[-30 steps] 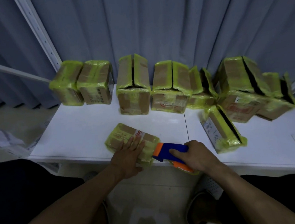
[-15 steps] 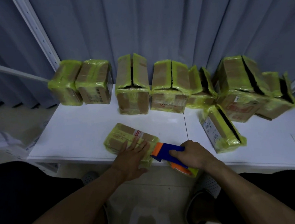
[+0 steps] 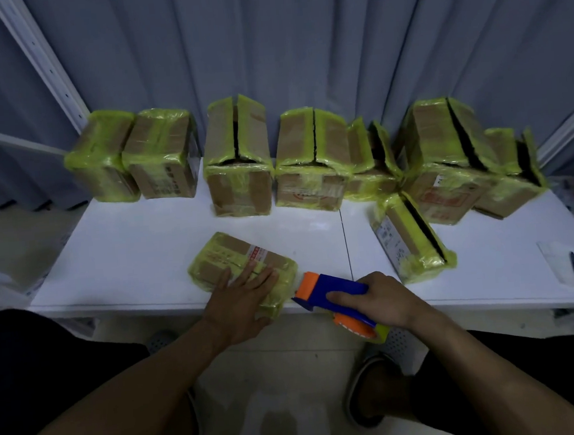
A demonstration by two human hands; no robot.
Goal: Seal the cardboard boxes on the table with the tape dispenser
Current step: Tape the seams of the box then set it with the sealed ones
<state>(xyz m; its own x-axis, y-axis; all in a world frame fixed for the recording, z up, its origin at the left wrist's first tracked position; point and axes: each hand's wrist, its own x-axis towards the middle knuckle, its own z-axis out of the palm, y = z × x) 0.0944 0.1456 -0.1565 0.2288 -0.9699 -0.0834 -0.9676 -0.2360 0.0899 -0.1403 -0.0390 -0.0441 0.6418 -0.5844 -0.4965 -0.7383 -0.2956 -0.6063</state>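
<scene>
- I see the left hand (image 3: 240,300) flat on the small box (image 3: 234,259), lower centre of frame, fingers straight and pressing down at the near edge of the table (image 3: 127,250).
- Right hand (image 3: 384,299) is wrapped around the tape dispenser (image 3: 332,291). Its orange nose is just beside the box's right end; can't tell if they touch.
- Other boxes (image 3: 238,186) line the table's far edge, several with top seams open.
- One tilted box (image 3: 407,238) lies centre-right.

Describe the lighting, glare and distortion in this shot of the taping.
Head view: dim overall, the white table brightest, with a faint sheen before the back row of boxes. Head view: wide-angle bending bows the table's near edge and tilts the outer boxes. Head view: left hand, right hand and tape dispenser look sharp; lower corners fall near black.
</scene>
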